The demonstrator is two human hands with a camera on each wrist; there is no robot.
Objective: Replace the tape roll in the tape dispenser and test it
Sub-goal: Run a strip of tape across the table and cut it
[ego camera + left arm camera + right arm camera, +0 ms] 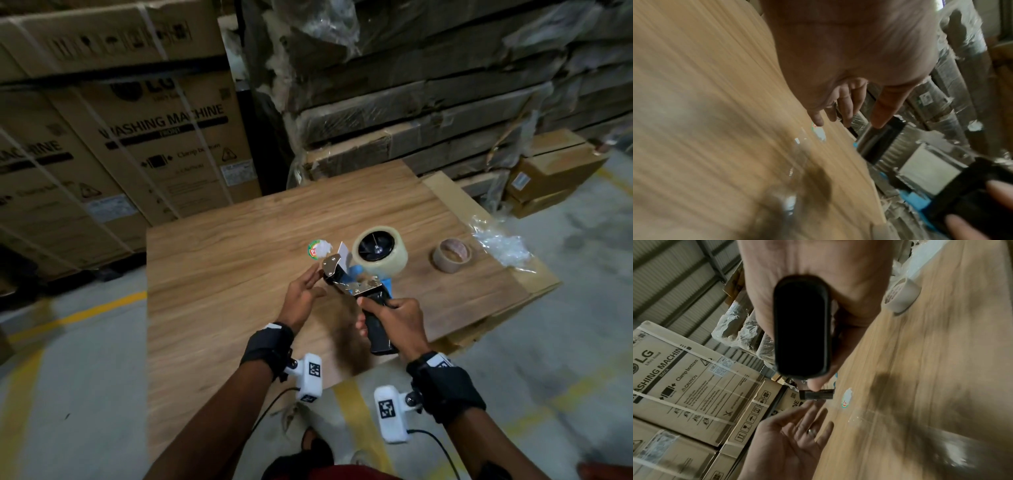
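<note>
A hand-held tape dispenser (359,287) with a black handle, blue frame and metal plates is held above the wooden table (222,274). A full clear tape roll (380,251) sits on its hub. My right hand (394,318) grips the black handle (801,327). My left hand (305,291) is open with straight fingers, its fingertips (877,120) close to the dispenser's front end (879,139); whether they touch it is unclear. In the right wrist view the left palm (789,439) faces up below the dispenser's front (816,394).
A nearly empty brown tape core (451,255) stands on the table at right, beside crumpled clear plastic (500,243). A round green-and-white label (317,249) lies behind the dispenser. Stacked washing machine cartons (120,137) and wrapped boards (428,85) stand behind the table.
</note>
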